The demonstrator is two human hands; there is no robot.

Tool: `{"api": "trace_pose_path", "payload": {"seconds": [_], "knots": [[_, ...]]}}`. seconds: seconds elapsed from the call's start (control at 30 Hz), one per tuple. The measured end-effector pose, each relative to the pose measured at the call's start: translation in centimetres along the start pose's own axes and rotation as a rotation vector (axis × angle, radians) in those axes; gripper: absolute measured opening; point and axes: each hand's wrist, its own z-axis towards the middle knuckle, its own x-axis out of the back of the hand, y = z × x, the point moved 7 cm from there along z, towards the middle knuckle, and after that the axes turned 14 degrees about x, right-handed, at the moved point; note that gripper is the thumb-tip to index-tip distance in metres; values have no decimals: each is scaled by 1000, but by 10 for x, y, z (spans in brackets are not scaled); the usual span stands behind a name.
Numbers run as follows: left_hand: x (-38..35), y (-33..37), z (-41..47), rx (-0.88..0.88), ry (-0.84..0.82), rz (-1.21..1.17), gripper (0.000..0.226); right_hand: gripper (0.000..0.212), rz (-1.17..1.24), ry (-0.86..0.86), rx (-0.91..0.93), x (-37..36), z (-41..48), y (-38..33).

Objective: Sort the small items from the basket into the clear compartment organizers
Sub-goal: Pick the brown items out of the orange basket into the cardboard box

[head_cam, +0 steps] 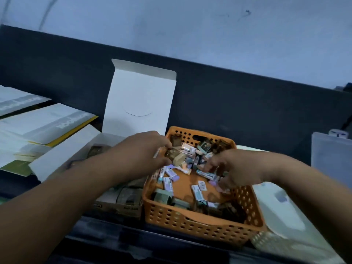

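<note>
So the left hand (pixel 150 149) is pinched shut on a brownish little block (pixel 174 156) over the orange basket (pixel 190 223), probably heading out for sorting. Right hand (pixel 228 168) digs half-curled through the erasers (pixel 167 184); can't tell if it's gripping one. White box (pixel 62 155) sits open alongside, left.

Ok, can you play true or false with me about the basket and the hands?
1. The basket is orange. True.
2. The basket is empty. False: many small packets lie in it.
3. The white box left of the basket has its lid shut. False: the lid stands up open.
4. The left hand holds small brownish items. True.
5. The right hand rests on the table outside the basket. False: it reaches into the basket.
</note>
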Motion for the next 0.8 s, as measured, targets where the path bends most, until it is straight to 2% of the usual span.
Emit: {"api": "trace_pose_path", "payload": {"seconds": [0.17,0.37,0.5,0.63,0.8], "knots": [[-32,45,3,-101,-239,-54,45,56,-65,-171,-54,-25,-19,3],[-79,69,2,-108,-586,-19,46,31,-167,-173,-55,-38,-22,5],[-95,75,-3,-101,-725,34,43,30,-131,-9,-2,-34,-22,12],[-102,79,-1,-104,-747,47,38,34,-29,183,21,-33,-20,24],[-109,78,6,-87,-780,-33,20,37,213,442,80,-21,-24,34]]}}
